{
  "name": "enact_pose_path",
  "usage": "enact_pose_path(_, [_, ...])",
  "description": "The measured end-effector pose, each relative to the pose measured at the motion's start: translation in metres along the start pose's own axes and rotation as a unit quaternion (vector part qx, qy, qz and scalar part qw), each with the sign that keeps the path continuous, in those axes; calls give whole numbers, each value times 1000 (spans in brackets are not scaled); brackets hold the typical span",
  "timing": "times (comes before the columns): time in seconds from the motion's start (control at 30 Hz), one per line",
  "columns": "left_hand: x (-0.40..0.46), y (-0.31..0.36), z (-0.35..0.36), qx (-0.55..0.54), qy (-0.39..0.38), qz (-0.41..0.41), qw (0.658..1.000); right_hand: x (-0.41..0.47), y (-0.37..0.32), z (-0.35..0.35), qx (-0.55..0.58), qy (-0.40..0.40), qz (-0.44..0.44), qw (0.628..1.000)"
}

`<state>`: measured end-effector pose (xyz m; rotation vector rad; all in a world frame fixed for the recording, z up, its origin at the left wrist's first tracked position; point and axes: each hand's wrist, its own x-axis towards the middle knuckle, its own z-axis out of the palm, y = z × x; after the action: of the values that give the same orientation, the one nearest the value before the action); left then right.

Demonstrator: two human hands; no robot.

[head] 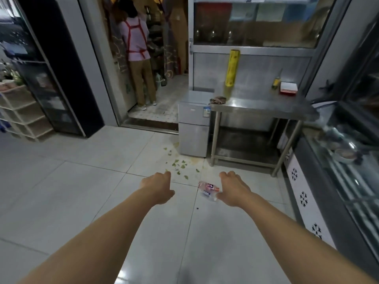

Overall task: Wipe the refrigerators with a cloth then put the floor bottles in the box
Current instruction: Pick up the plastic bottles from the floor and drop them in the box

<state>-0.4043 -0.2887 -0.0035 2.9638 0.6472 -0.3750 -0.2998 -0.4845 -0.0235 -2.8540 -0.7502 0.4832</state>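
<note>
Head view: both my arms are stretched out over the tiled floor. My left hand (158, 186) hangs loose, fingers relaxed, holding nothing. My right hand (233, 188) is likewise slack and empty, just beside a crushed plastic bottle (208, 189) lying on its side on the floor. The cloth (217, 99) sits bunched on the steel table (266, 105), at the edge next to the small fridge (193, 130). I judge wiping not started; next I need to reach the cloth. No box visible.
</note>
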Motion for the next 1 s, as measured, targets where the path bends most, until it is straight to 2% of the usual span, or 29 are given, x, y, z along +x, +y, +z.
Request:
enact_pose_path(0.17, [116, -12, -7, -3, -17, 22, 1000, 96, 0, -9, 4, -21, 36, 999])
enact_pose_path(0.57, [386, -28, -14, 29, -87, 148, 985, 296, 2, -7, 66, -60, 162, 983])
enact_pose_path(0.83, [506, 13, 13, 85, -143, 213, 963, 397, 46, 29, 98, -92, 226, 965])
enact_pose_path(1.0, [579, 48, 58, 91, -170, 240, 951, 469, 82, 69, 135, -119, 247, 952])
